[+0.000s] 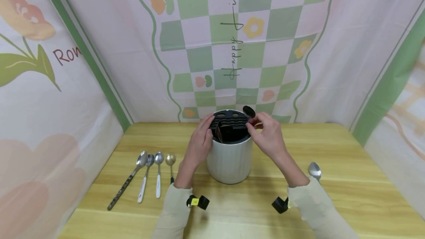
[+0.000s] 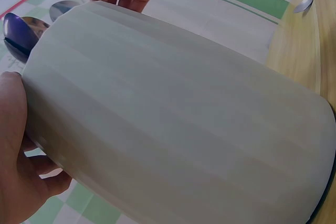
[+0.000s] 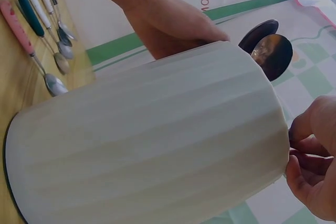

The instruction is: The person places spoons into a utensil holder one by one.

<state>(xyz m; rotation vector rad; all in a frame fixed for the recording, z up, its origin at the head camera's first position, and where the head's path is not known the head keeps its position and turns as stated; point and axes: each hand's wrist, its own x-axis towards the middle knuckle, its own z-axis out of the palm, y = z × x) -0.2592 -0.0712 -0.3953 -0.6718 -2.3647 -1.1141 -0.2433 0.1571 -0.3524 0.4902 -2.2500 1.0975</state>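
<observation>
A white ribbed utensil holder (image 1: 229,161) with a black slotted top (image 1: 232,124) stands mid-table. My left hand (image 1: 203,135) grips its upper left side, fingers curled over the rim. My right hand (image 1: 258,125) is at the right rim, fingertips pinching the neck of a dark spoon (image 1: 249,111) that stands bowl-up in the slots. A second spoon bowl (image 1: 220,132) sticks up near my left fingers. The right wrist view shows the holder (image 3: 147,140), both spoon bowls (image 3: 270,51) and my curled right fingers (image 3: 315,156). The left wrist view has the holder (image 2: 173,119) against my left palm (image 2: 13,145).
Several spoons (image 1: 145,178) lie in a row on the wooden table (image 1: 348,194), left of the holder. One silver spoon (image 1: 314,170) lies to the right by my right forearm. Patterned cloth walls close in the back and both sides.
</observation>
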